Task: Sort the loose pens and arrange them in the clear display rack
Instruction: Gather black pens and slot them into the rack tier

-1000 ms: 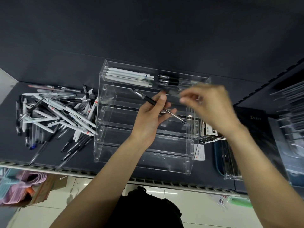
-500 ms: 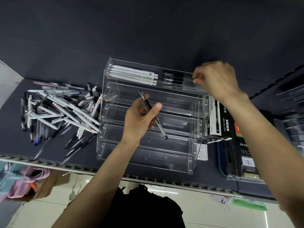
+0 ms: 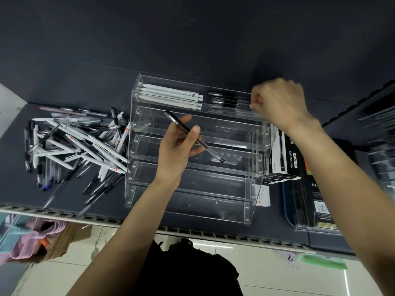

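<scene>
Lying at nine o'clock on the dark table [image 3: 64, 201], the loose pens [image 3: 79, 146] form a heap beside the clear display rack [image 3: 192, 189]. Left hand [image 3: 179, 150] pinches a black pen [image 3: 192, 138] over the rack's middle tiers; right hand [image 3: 280, 103], at one o'clock, curls at the top tier's end, its grasp unclear. Boxed gel pens [image 3: 286, 154] stand at three o'clock.

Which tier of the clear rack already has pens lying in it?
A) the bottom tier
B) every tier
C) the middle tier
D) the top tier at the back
D: white pens and black pens lie side by side in the top tier of the clear display rack, while the tiers below show only bare acrylic; the left hand holds one more black pen above them.
</scene>
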